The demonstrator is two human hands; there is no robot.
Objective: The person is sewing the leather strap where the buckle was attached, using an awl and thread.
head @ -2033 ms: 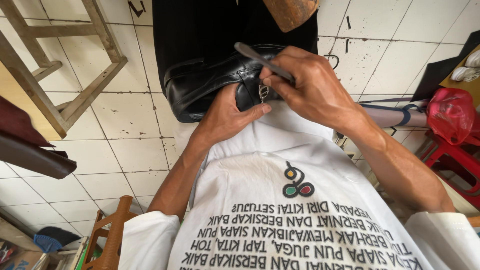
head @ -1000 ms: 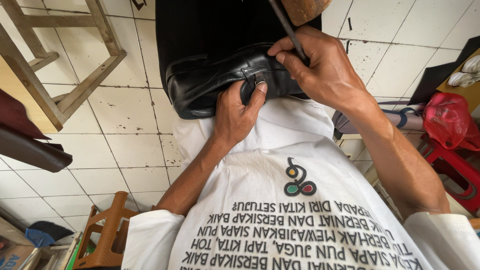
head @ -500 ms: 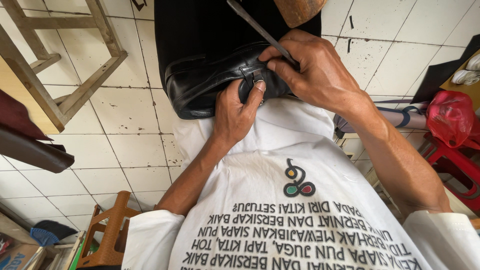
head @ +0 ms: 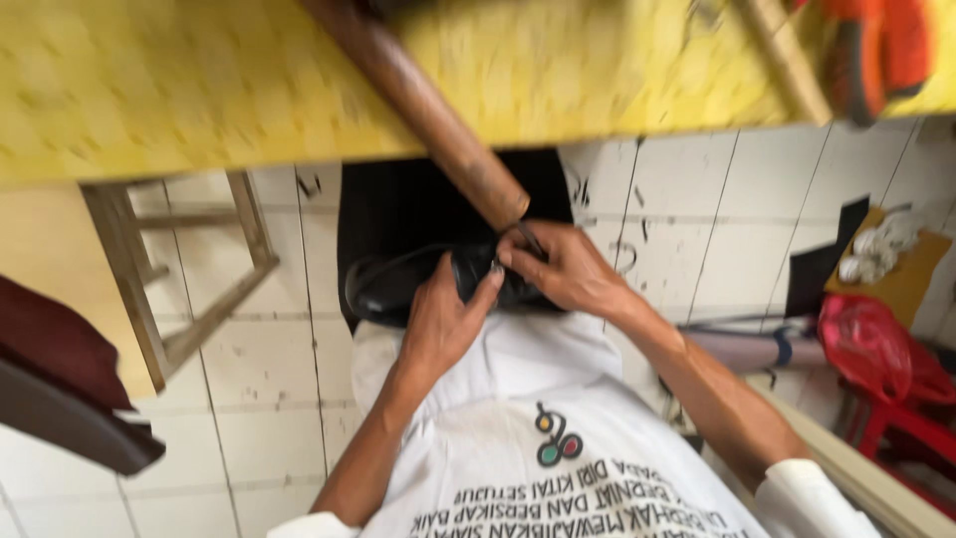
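Black glossy leather shoe [head: 398, 284] lies in our lap, long axis left-right. Left hand [head: 443, 324] clamps its middle; right hand [head: 558, 269] pinches a thin metal tool [head: 530, 239] at its right end.

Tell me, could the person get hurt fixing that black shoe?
Maybe. The right hand pinches a thin dark tool right beside the left hand's fingers on the black shoe, so a slip could jab them. The shoe only rests on the lap, so it might shift. The picture is blurry, so the view may be moving off the work.
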